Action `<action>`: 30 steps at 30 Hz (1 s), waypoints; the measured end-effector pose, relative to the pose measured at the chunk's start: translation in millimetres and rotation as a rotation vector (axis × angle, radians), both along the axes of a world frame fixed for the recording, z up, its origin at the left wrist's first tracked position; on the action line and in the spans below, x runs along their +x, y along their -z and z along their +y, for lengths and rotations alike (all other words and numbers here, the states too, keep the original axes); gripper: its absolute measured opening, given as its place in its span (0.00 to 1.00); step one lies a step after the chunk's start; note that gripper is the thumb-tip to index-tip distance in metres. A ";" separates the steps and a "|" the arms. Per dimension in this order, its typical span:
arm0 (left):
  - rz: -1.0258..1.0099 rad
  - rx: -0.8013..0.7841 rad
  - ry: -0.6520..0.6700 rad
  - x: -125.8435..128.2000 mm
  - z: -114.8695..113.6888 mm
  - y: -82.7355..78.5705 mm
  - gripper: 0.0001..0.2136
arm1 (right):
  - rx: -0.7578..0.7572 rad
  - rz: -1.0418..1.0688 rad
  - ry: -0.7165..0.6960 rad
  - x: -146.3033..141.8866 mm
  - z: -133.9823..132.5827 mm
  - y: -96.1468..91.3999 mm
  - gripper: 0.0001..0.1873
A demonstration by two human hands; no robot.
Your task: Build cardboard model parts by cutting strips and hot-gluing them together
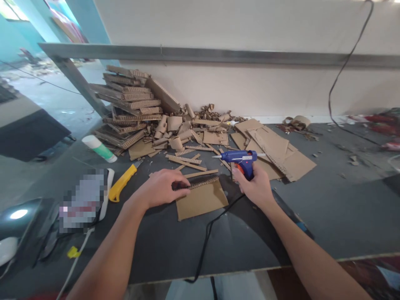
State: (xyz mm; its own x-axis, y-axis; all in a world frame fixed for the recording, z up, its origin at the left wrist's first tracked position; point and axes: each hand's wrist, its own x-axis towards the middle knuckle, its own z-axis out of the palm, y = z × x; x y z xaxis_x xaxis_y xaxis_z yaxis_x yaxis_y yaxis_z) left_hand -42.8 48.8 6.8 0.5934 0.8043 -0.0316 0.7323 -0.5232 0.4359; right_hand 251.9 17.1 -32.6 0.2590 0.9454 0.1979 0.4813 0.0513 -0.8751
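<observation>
My right hand (258, 185) is wrapped round the handle of a blue hot glue gun (239, 157), its nozzle pointing left and a glue stick showing at its back. A black cord trails from the gun toward the table's front edge. A flat cardboard piece (204, 200) lies on the table between my hands. Along its far edge runs a narrow corrugated cardboard strip (204, 182), and my left hand (165, 187) pinches the left end of this strip between thumb and fingers. Several loose cardboard strips (187, 162) lie just beyond.
A yellow utility knife (123, 182), a white and green tube (99, 148) and a phone-like device (84, 202) lie at the left. Stacked corrugated pieces (134, 98) and scraps (175, 125) fill the back. Cardboard sheets (281, 150) lie right of the gun. A metal rail (200, 54) crosses behind.
</observation>
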 end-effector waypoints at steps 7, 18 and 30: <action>-0.073 -0.059 -0.051 -1.4 6.9 7.6 0.11 | -0.053 -0.063 -0.004 -1.7 -2.9 -3.6 0.19; -0.211 -0.064 -0.167 10.1 6.8 14.5 0.13 | 0.126 -0.377 -0.131 -6.3 -4.8 -3.6 0.18; -0.151 -0.186 -0.132 -1.4 13.0 13.0 0.12 | 0.091 -0.478 -0.269 -27.8 -14.0 9.6 0.13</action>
